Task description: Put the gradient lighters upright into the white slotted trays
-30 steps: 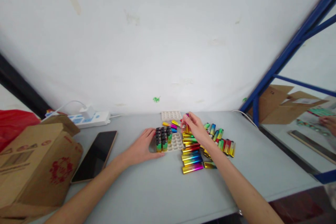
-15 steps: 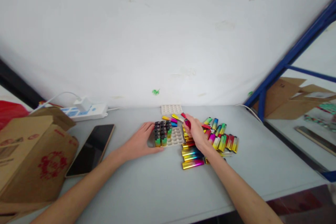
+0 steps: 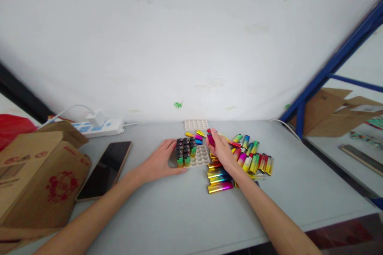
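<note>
A pale tray with round pockets [image 3: 201, 155] lies on the table, with several green-and-gold lighters [image 3: 183, 152] standing upright in its left part, black tops up. My left hand [image 3: 161, 159] steadies the tray from the left, fingers at the back corner and thumb along the front edge. In my right hand [image 3: 220, 149], a magenta-red lighter [image 3: 211, 138] is gripped above the tray's right edge; my fingers partly cover it. Loose shiny lighters [image 3: 247, 159] are heaped under and right of that hand. A few more lighters [image 3: 194, 137] lie behind the tray.
Another pocketed tray [image 3: 196, 124] rests against the wall. To the left are a phone [image 3: 104, 170], a power strip [image 3: 109, 126] and a cardboard box [image 3: 44, 179]. A blue metal frame [image 3: 321, 77] borders the table on the right, with an open carton [image 3: 332, 111] beyond.
My right hand has shifted slightly left and turned, bringing the magenta-red lighter more upright. My left hand stays at the tray.
</note>
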Tool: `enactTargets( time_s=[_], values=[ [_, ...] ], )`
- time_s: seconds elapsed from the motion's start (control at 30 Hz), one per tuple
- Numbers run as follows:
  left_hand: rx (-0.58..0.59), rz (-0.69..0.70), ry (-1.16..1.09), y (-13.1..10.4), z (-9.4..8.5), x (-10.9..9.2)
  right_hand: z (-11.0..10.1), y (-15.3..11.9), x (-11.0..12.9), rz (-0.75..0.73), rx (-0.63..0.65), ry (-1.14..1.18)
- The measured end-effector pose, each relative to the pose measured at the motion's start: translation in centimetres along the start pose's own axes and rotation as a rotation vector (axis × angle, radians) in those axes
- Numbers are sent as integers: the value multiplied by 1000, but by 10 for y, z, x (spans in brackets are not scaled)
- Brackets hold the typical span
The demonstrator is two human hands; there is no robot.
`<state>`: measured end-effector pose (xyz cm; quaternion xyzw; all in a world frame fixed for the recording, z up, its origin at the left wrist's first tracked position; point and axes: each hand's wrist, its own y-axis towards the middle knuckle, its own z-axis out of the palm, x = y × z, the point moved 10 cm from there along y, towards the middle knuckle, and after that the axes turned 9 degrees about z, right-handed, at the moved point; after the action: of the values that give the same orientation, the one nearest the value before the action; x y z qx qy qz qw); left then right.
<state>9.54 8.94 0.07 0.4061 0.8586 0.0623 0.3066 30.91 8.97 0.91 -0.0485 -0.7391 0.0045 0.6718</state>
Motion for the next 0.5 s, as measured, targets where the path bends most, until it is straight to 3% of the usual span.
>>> enactTargets(
  time_s=[0.13,0.3,0.4,0.5],
  values=[
    [0,-1,9,1,1,0,0,-13,22,-241,-66,-291],
    [-9,2,-9,1,1,0,15,-37,46,-524,-84,-592],
    [-13,24,-27,1,-1,-3,21,-45,53,-574,-97,-627],
    [-16,29,-42,1,-2,-5,22,-45,51,-510,-58,-546]
  ],
)
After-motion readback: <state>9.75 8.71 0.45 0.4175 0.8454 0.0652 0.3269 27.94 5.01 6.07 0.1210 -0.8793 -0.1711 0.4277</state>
